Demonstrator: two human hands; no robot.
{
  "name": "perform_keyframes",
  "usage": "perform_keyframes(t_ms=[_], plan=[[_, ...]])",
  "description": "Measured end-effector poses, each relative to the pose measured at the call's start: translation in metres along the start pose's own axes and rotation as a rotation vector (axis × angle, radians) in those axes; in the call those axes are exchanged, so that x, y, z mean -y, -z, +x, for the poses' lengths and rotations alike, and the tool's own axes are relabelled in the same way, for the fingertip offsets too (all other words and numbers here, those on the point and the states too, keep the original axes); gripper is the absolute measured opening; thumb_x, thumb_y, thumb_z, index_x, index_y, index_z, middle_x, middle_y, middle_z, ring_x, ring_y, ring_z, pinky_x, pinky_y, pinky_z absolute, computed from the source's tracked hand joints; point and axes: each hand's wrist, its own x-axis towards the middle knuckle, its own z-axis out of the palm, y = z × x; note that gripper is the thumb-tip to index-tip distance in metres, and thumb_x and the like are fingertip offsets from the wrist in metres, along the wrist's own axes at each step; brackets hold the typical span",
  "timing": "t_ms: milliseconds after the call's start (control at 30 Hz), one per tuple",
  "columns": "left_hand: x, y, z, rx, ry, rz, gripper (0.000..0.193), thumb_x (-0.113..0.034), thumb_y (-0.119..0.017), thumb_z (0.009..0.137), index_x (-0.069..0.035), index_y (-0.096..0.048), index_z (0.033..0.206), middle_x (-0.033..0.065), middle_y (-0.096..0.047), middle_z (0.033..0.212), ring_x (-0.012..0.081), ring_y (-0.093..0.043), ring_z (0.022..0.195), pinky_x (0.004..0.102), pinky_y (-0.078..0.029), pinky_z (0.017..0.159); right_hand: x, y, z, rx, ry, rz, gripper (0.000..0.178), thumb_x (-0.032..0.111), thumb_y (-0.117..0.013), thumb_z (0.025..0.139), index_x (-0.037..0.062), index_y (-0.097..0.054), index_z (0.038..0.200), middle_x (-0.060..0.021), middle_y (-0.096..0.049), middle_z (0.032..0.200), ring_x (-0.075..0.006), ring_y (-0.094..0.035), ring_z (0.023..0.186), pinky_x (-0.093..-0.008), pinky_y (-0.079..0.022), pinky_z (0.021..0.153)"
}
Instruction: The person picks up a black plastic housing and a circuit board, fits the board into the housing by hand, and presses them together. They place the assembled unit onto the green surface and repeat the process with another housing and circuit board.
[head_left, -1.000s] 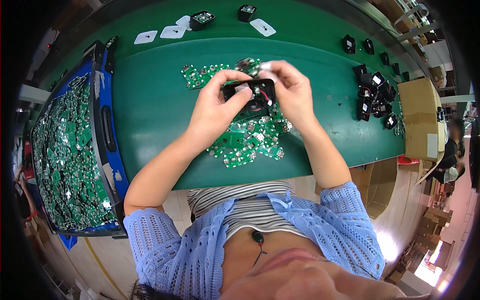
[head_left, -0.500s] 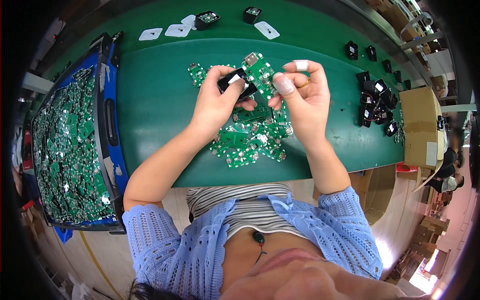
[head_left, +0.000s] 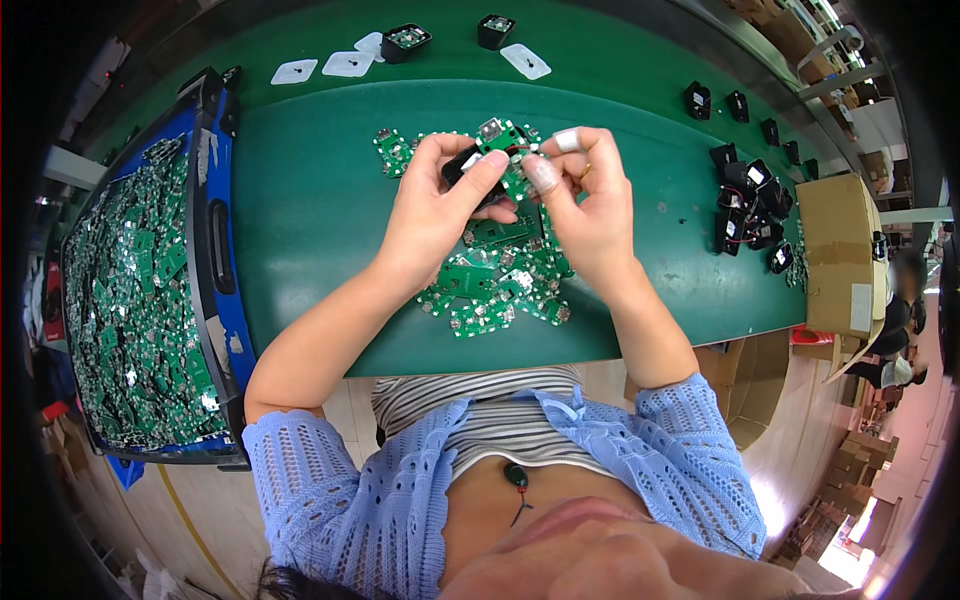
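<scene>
My left hand (head_left: 430,205) is wrapped round a black plastic housing (head_left: 458,168), its thumb pressing across the front. Close against the housing, a green circuit board (head_left: 494,133) stands tilted between my two hands. My right hand (head_left: 590,195), with white tape round one finger and a wrapped thumb, pinches near the board's right edge, where a thin reddish wire shows. Fingers hide much of the board and the housing. Beneath my hands, loose green circuit boards (head_left: 480,280) lie in a pile on the green mat (head_left: 310,220).
A blue crate (head_left: 226,330) full of circuit boards stands at the left. Black housings (head_left: 745,200) cluster at the right beside a cardboard box (head_left: 838,255). Along the back are white plates (head_left: 347,64) and two black housings holding boards (head_left: 407,40).
My right hand has moved left, bringing the circuit board down and in against the black housing. My left thumb has shifted up toward the board.
</scene>
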Motion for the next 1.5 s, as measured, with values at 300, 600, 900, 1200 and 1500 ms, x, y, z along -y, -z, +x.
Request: perform_keyframes(t_ms=[300,600,900,1200,1500], plan=[[0.004,0.005,0.002,-0.014,0.012,0.134,0.027,-0.022,-0.06,0.083,0.001,-0.048,0.089,0.0065,-0.055,0.076,0.0112,-0.057,0.055,0.0209,-0.047,0.043,0.002,0.001,0.003,0.015,0.204,-0.147,0.017,0.01,-0.066,0.075,0.0075,-0.063,0.091,-0.0029,-0.05,0.065,-0.0095,-0.047,0.053,-0.0215,-0.037,0.045],[0.002,0.003,0.001,-0.006,0.014,0.276,0.02,-0.016,-0.058,0.084,-0.002,-0.051,0.097,0.0058,-0.054,0.076,0.0083,-0.053,0.049,0.0188,-0.038,0.037,-0.005,-0.004,0.005,-0.031,0.188,0.08,0.008,0.002,-0.062,0.076,0.0021,-0.06,0.084,-0.0067,-0.053,0.074,-0.0146,-0.055,0.066,-0.0248,-0.043,0.053],[0.002,0.005,0.003,-0.069,-0.854,0.897,0.022,-0.003,-0.062,0.074,-0.013,-0.065,0.093,0.0064,-0.054,0.097,0.0148,-0.057,0.063,0.0266,-0.047,0.051,-0.003,0.003,0.014,-0.051,0.631,-0.562,0.014,0.009,-0.066,0.067,0.0065,-0.054,0.073,-0.0028,-0.052,0.071,-0.0186,-0.052,0.065,-0.0303,-0.043,0.051],[0.002,0.009,0.006,-0.028,-0.759,0.812,0.007,-0.006,-0.064,0.074,-0.006,-0.061,0.081,0.007,-0.054,0.089,0.0145,-0.055,0.062,0.0259,-0.045,0.05,-0.002,0.006,0.013,0.027,0.66,-0.535,0.016,0.009,-0.068,0.066,0.0058,-0.055,0.075,-0.004,-0.053,0.072,-0.0194,-0.054,0.066,-0.0285,-0.044,0.054],[-0.014,0.009,-0.001,0.136,-0.011,0.31,0.01,-0.011,-0.057,0.084,-0.003,-0.057,0.09,0.0004,-0.052,0.082,0.0056,-0.051,0.057,0.0176,-0.041,0.046,-0.001,0.008,0.006,0.115,0.379,-0.132,0.009,0.001,-0.063,0.073,0.0006,-0.058,0.08,-0.0071,-0.056,0.075,-0.0165,-0.055,0.063,-0.0253,-0.044,0.052]])
